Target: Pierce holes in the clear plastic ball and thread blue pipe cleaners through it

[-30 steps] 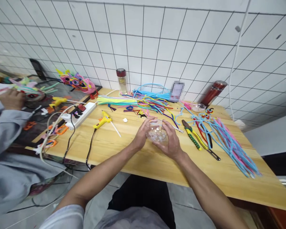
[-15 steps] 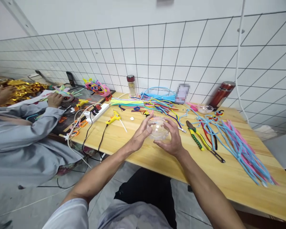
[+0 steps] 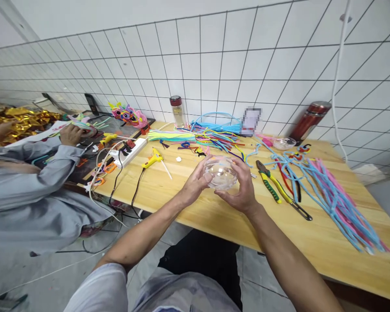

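Between my two hands is a clear, round, hollow plastic piece (image 3: 221, 173), held just above the wooden table (image 3: 182, 208). My left hand (image 3: 196, 182) grips its left side, thumb on the near face. On its right side, my right hand (image 3: 242, 186) curls round with the thumb underneath. Behind the hands lies a bundle of pipe cleaners (image 3: 214, 136) in many colours. Pliers with green and yellow handles (image 3: 269, 184) rest to the right of my right hand. A yellow hot glue gun (image 3: 153, 158) lies to the left.
Blue and pink pipe cleaners (image 3: 338, 199) spread over the table's right side. A second clear dish (image 3: 284, 143) sits near a leaning red flask (image 3: 310, 122). At the back stand a glass bottle (image 3: 177, 113) and a phone (image 3: 251, 121). Left are a power strip (image 3: 131, 152) and a co-worker's hand (image 3: 70, 134).
The view has shifted slightly, so the table's things sit a little differently in frame. Both hands keep hold of the clear piece, which appears slightly tilted compared with before.
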Motion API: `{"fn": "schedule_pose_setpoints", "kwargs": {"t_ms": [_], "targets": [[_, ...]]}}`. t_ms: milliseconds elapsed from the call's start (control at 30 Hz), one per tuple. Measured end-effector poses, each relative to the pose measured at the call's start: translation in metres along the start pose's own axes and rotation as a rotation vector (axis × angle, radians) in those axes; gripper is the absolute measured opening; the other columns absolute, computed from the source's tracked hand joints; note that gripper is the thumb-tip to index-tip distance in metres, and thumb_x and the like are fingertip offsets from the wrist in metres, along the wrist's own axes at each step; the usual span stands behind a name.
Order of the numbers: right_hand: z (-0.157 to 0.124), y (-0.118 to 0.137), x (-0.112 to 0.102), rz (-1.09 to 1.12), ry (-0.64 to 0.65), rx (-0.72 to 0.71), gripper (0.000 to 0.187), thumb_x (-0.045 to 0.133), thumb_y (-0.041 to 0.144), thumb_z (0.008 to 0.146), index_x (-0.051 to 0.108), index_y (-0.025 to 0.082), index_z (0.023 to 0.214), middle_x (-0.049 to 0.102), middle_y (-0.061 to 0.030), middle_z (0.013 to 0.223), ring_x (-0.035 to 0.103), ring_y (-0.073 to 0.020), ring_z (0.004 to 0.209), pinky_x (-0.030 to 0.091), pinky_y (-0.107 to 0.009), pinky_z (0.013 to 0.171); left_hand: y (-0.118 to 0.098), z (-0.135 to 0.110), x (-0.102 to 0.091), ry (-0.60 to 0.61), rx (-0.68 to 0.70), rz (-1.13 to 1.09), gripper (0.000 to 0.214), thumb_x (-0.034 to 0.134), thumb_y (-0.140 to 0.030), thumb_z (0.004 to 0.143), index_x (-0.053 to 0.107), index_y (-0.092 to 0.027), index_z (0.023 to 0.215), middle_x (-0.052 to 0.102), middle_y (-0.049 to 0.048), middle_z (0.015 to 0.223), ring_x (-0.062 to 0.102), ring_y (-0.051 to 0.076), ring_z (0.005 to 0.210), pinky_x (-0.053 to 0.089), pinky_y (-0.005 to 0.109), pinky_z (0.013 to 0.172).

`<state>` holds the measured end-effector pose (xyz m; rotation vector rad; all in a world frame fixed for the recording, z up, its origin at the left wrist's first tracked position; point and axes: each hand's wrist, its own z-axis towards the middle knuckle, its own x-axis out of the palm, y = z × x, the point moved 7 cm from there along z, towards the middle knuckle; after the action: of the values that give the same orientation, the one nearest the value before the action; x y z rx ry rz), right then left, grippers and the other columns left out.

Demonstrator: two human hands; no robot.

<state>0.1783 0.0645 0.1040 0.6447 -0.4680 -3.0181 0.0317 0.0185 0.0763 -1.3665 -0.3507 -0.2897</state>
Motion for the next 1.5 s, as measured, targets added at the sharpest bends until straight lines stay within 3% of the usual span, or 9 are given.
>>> {"fn": "schedule_pose_setpoints", "kwargs": {"t_ms": [267, 433, 533, 700, 900, 1000, 1200, 1400, 1500], "targets": [[0.000, 0.003, 0.009, 0.007, 0.022, -0.022, 0.090, 0.083, 0.041, 0.085, 0.030, 0.034, 0.156, 0.052, -0.0172, 0.155, 0.055, -0.0369, 0.142, 0.055, -0.064, 0.108, -0.016, -0.011, -0.013, 0.048, 0.126, 0.225, 0.075, 0.073, -0.051, 0.091, 0.040, -0.036, 0.157, 0.034, 0.0096, 0.170, 0.046, 0.036, 0.149, 0.045, 0.053, 0.119], [-0.003, 0.010, 0.013, 0.004, 0.029, -0.132, 0.087, 0.082, 0.024, 0.085, 0.031, 0.034, 0.155, 0.050, -0.0158, 0.159, 0.055, -0.0341, 0.143, 0.058, -0.061, 0.108, -0.025, -0.014, -0.019, 0.111, 0.267, 0.335, 0.079, 0.081, -0.047, 0.085, 0.040, -0.037, 0.152, 0.031, 0.0101, 0.169, 0.041, 0.037, 0.152, 0.045, 0.053, 0.120], [-0.005, 0.014, 0.016, -0.037, 0.026, -0.150, 0.082, 0.080, 0.024, 0.087, 0.033, 0.036, 0.153, 0.050, -0.0136, 0.159, 0.055, -0.0335, 0.144, 0.056, -0.064, 0.109, -0.021, -0.010, -0.025, 0.107, 0.308, 0.374, 0.074, 0.078, -0.049, 0.088, 0.040, -0.036, 0.150, 0.035, 0.0115, 0.166, 0.043, 0.035, 0.151, 0.046, 0.055, 0.119], [-0.006, 0.020, 0.025, -0.012, 0.048, -0.146, 0.081, 0.080, 0.028, 0.088, 0.032, 0.028, 0.153, 0.050, -0.0195, 0.158, 0.050, -0.0351, 0.148, 0.056, -0.065, 0.109, -0.016, -0.013, -0.033, 0.161, 0.431, 0.494, 0.068, 0.071, -0.046, 0.094, 0.037, -0.035, 0.152, 0.035, 0.0123, 0.163, 0.037, 0.033, 0.154, 0.039, 0.060, 0.124], [-0.005, 0.023, 0.035, -0.060, 0.170, -0.148, 0.082, 0.079, 0.032, 0.089, 0.031, 0.027, 0.156, 0.057, -0.0197, 0.151, 0.054, -0.0335, 0.144, 0.058, -0.061, 0.106, -0.022, -0.027, -0.041, 0.204, 0.614, 0.680, 0.075, 0.072, -0.034, 0.095, 0.031, -0.028, 0.157, 0.039, 0.0175, 0.159, 0.033, 0.032, 0.156, 0.034, 0.061, 0.126], [-0.004, 0.023, 0.040, -0.127, 0.264, -0.137, 0.084, 0.077, 0.040, 0.091, 0.031, 0.023, 0.159, 0.061, -0.0210, 0.147, 0.056, -0.0337, 0.140, 0.059, -0.060, 0.104, -0.020, -0.029, -0.043, 0.222, 0.615, 0.719, 0.075, 0.073, -0.031, 0.095, 0.031, -0.026, 0.156, 0.041, 0.0193, 0.157, 0.037, 0.032, 0.155, 0.039, 0.061, 0.124], [-0.007, 0.022, 0.039, -0.172, 0.253, -0.162, 0.083, 0.072, 0.033, 0.094, 0.029, 0.016, 0.163, 0.061, -0.0226, 0.140, 0.053, -0.0341, 0.142, 0.057, -0.058, 0.108, -0.015, -0.026, -0.047, 0.188, 0.627, 0.768, 0.075, 0.073, -0.035, 0.094, 0.029, -0.027, 0.155, 0.043, 0.0203, 0.156, 0.038, 0.032, 0.155, 0.042, 0.063, 0.121], [-0.026, 0.013, 0.044, -0.222, 0.362, -0.098, 0.083, 0.071, 0.033, 0.096, 0.025, 0.023, 0.164, 0.061, -0.0188, 0.140, 0.054, -0.0346, 0.142, 0.059, -0.057, 0.106, 0.007, -0.024, -0.050, 0.176, 0.621, 0.942, 0.108, 0.088, -0.059, 0.072, 0.026, -0.027, 0.155, 0.047, 0.0235, 0.153, 0.048, 0.038, 0.147, 0.047, 0.066, 0.116], [-0.036, 0.012, 0.043, -0.211, 0.494, -0.046, 0.079, 0.066, 0.034, 0.099, 0.023, 0.022, 0.165, 0.060, -0.0196, 0.144, 0.053, -0.0337, 0.144, 0.059, -0.055, 0.106, 0.017, -0.025, -0.050, 0.193, 0.549, 1.081, 0.099, 0.085, -0.054, 0.078, 0.029, -0.027, 0.155, 0.050, 0.0218, 0.150, 0.052, 0.038, 0.143, 0.052, 0.063, 0.111]]}}
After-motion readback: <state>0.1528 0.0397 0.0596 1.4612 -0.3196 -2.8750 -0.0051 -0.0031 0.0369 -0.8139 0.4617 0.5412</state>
